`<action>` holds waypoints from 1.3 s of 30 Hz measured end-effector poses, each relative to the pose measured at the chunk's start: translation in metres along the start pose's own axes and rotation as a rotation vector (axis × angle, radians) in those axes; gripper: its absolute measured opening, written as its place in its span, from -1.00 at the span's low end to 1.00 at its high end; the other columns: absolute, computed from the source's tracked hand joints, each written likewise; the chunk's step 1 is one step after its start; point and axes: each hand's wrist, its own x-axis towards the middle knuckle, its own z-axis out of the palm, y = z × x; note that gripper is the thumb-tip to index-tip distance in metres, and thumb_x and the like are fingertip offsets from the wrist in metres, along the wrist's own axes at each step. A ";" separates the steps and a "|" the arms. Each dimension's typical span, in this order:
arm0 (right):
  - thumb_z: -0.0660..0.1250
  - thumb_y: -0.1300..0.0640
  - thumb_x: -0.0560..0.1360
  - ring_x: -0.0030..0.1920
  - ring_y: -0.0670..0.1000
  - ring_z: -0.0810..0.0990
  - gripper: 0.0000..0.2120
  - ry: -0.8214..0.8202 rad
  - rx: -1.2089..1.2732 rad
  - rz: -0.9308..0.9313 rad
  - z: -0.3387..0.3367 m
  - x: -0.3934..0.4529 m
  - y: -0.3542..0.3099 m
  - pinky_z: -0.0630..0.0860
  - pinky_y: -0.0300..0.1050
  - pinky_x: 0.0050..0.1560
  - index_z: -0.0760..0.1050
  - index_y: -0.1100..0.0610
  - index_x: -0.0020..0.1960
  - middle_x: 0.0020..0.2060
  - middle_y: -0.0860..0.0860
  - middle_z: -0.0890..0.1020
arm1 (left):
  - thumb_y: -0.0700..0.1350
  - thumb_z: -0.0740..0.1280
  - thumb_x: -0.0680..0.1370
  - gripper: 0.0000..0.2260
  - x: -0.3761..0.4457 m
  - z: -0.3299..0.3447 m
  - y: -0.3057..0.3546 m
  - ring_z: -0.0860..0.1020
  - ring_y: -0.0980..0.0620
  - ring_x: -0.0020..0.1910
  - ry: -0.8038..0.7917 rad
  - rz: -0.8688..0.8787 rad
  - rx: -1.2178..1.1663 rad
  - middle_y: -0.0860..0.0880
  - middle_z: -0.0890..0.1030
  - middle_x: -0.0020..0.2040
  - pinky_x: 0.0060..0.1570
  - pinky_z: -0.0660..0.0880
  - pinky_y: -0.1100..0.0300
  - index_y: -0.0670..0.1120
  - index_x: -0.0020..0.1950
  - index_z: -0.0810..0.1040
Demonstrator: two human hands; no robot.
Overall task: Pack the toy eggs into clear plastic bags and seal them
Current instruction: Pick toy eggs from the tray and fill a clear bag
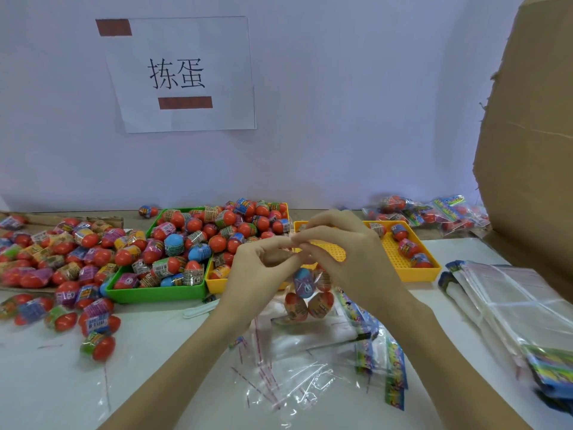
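Left hand point(263, 268); right hand point(344, 252) pinch bag point(310, 293) top (eggs inside)

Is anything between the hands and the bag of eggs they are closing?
No. The left hand and right hand both pinch the top of the clear bag, which hangs below them with eggs inside; nothing visible lies between.

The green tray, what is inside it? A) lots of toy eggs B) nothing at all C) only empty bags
A: the green tray is heaped with toy eggs, mostly red with bright wrappers and a few blue ones.
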 end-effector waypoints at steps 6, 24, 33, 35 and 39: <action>0.52 0.19 0.54 0.03 0.02 0.60 -0.85 -0.002 0.000 0.011 -0.002 0.000 0.006 0.53 -0.14 0.08 0.75 0.15 0.10 -0.01 0.01 0.70 | -0.20 0.45 0.64 -0.87 -0.002 -0.001 0.001 0.77 0.02 -0.02 -0.059 0.068 0.087 0.03 0.79 -0.02 0.01 0.69 0.19 -0.05 0.14 0.75; 0.47 0.20 0.59 -0.01 0.02 0.59 -0.89 -0.133 0.104 0.094 -0.010 0.001 0.004 0.53 -0.16 -0.06 0.76 0.09 0.07 -0.05 -0.06 0.71 | 0.00 0.48 0.55 -0.84 0.000 -0.009 0.005 0.77 0.07 -0.02 -0.127 0.185 0.191 0.07 0.79 -0.06 0.06 0.68 0.20 0.06 0.11 0.75; 0.50 0.26 0.56 -0.13 -0.08 0.45 -0.94 -0.103 -0.074 -0.044 -0.008 0.002 0.003 0.44 -0.25 -0.06 0.75 0.18 0.01 -0.13 0.01 0.71 | -0.09 0.51 0.56 -0.83 -0.002 -0.006 0.001 0.77 0.12 -0.05 -0.110 0.194 0.261 0.10 0.79 -0.07 -0.02 0.70 0.20 0.13 0.12 0.73; 0.51 0.28 0.55 -0.15 -0.10 0.42 -0.95 -0.085 -0.076 -0.029 -0.008 0.001 0.002 0.43 -0.25 -0.06 0.74 0.18 -0.02 -0.15 0.01 0.70 | -0.14 0.51 0.57 -0.79 -0.002 -0.005 0.001 0.76 0.14 -0.05 -0.097 0.195 0.278 0.11 0.79 -0.06 -0.02 0.70 0.21 0.16 0.12 0.71; 0.52 0.31 0.52 -0.16 -0.09 0.42 -0.96 -0.041 -0.091 0.007 -0.004 0.001 -0.001 0.42 -0.25 -0.05 0.72 0.20 -0.07 -0.19 0.02 0.69 | -0.16 0.52 0.56 -0.72 -0.002 -0.006 0.001 0.76 0.15 -0.04 -0.078 0.179 0.276 0.14 0.79 -0.05 -0.01 0.69 0.25 0.24 0.10 0.68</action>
